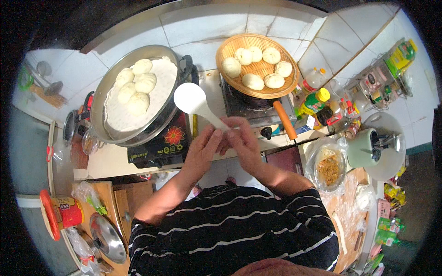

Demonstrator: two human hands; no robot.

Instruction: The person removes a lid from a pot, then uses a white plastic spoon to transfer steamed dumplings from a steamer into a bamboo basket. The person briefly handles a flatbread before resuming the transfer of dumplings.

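A white plastic rice paddle (190, 98) points up and left, its handle between my two hands. My left hand (203, 143) touches the handle's lower end with the fingertips, and my right hand (241, 139) meets it there; the overlap hides which one bears the handle. To the left, a wide metal steamer pan (98, 114) holds a pale cloth (159, 100) with several white buns (138, 103) grouped on it. On the right, a round bamboo tray (257, 70) over the gas stove carries several more buns (253, 81).
The pan stands on a black induction cooker (162, 151). An orange handle (285, 120) juts from the gas stove (241, 110). Bottles (316, 100) and a bowl of filling (328, 169) are at right, above a floured wooden board (345, 203). A metal lid (107, 238) lies lower left.
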